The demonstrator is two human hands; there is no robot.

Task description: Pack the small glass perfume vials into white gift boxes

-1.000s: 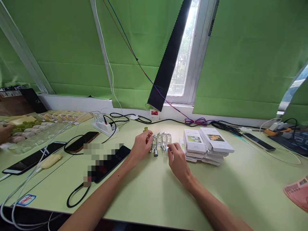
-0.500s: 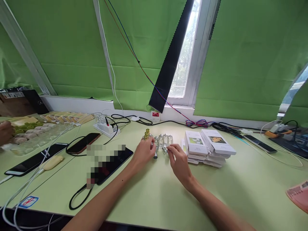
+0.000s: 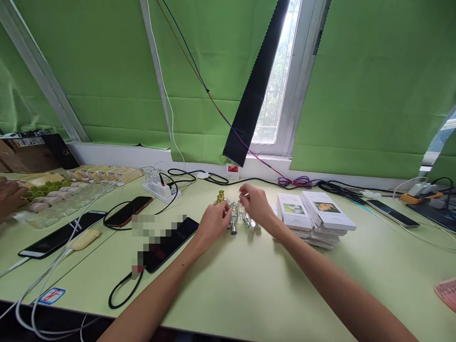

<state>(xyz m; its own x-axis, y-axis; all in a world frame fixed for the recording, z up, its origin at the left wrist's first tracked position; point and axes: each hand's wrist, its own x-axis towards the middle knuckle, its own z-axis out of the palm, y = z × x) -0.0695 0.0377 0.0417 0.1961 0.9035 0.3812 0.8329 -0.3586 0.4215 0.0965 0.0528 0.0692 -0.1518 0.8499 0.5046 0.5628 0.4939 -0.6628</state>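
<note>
Left grip [image 3: 213, 222] is curled around one of the small glass bottles [image 3: 234, 219], thumb and fingers pinching its side where it stands on the surface [image 3: 249, 289]; a gold-capped bottle [image 3: 221, 195] shows just beyond its knuckles. Right grip [image 3: 255, 204] hangs slightly above and to the right of the left one, fingertips drawn together on something thin and pale, too small to name, while the rest of the bottle cluster [image 3: 249, 222] sits directly beneath it.

To handle this well, I judge the left grip should keep the bottle upright and steady with a light pinch, since the glass looks slick and the neighbours stand touching or nearly so; a sideways nudge could topple several. The right grip is best kept directly over the held bottle, coming down straight rather than sweeping across.

Room is tight to the right of the right grip, where a stack of white boxes [image 3: 313, 213] lies just beside the bottles. Left of the left grip a dark phone [image 3: 171, 240] lies near, with a black cable [image 3: 123, 292] trailing toward the near edge. Toward the person, the surface lies bare between the forearms. Beyond both grips run a power strip [image 3: 161, 190] and more cables.
</note>
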